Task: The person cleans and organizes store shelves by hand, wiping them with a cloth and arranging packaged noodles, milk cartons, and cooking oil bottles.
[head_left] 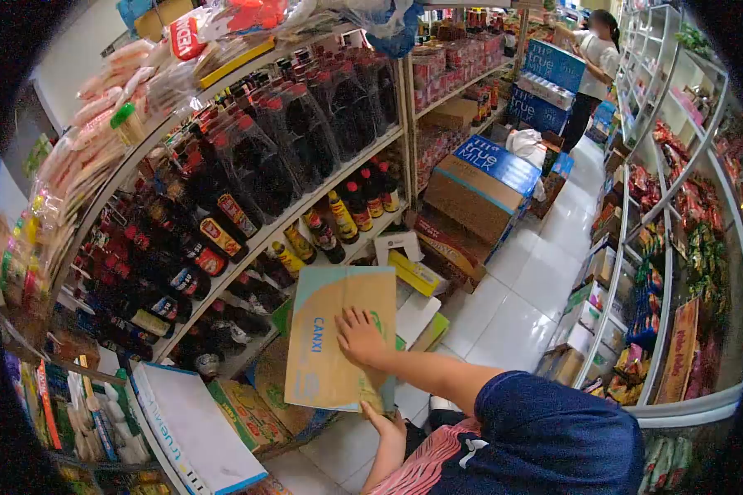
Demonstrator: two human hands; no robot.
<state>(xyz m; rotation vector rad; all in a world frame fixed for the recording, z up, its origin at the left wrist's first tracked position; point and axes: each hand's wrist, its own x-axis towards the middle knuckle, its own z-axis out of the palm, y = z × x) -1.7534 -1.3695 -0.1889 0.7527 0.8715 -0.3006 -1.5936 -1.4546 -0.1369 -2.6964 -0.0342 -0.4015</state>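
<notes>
Cardboard box (pixel 338 334) w/ right hand (pixel 359 337) flat on top, left hand (pixel 385 425) gripping bottom edge.

"CANXI" runs in blue down the flattened cardboard box (pixel 338 338); "true MILK" marks the blue-topped carton (pixel 483 177) on the floor and stacked blue cartons (pixel 549 82) beyond

You've got one view only, from the camera on your head, fisheye, tilted forward and down the shop aisle. Shelves of bottles (pixel 248 190) curve up at ten o'clock, floor tiles (pixel 512 305) run towards one o'clock, your arms close at six.
</notes>
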